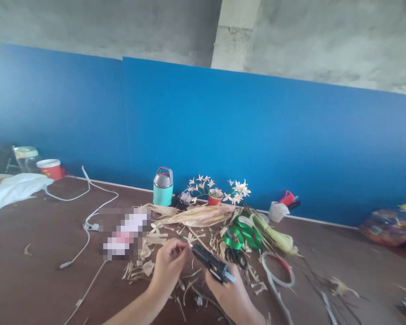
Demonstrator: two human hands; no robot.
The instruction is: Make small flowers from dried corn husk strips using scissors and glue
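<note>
My right hand (pixel 232 293) grips a black glue gun (pixel 210 262), its nozzle aimed up-left toward the fingers of my left hand (pixel 169 267). The left hand's fingers are pinched together on a small pale piece at the gun's tip; I cannot make out what it is. Dry corn-husk strips (pixel 192 216) and cut scraps lie scattered on the brown table (pixel 37 253) around both hands. Black-handled scissors (pixel 236 256) and a roll of green ribbon (pixel 243 234) sit just beyond the gun.
A teal flask (pixel 163 186) and small husk flowers in a red pot (pixel 215 193) stand by the blue wall. White cables (pixel 88 221) run at left, a white tape ring (pixel 277 271) at right, a red-and-white tub (pixel 50 169) far left.
</note>
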